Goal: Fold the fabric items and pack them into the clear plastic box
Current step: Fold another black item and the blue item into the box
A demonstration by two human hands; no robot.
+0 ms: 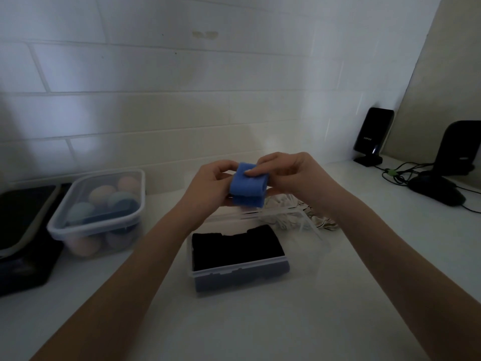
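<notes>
I hold a small blue fabric piece (248, 185), folded into a thick pad, in the air above the far end of the clear plastic box (234, 272). My left hand (208, 183) grips its left side and underside. My right hand (289, 173) pinches its top and right side. A folded black fabric (235, 246) lies in the left part of the box. A crumpled white striped fabric (289, 212) rests on the counter just behind the box.
A lidded clear container (104, 209) with pastel rounded items stands at the left, next to a black tray-like object (23, 230). Two black devices on stands (373, 136) (453, 162) with cables sit at the back right. A tiled wall runs behind the white counter.
</notes>
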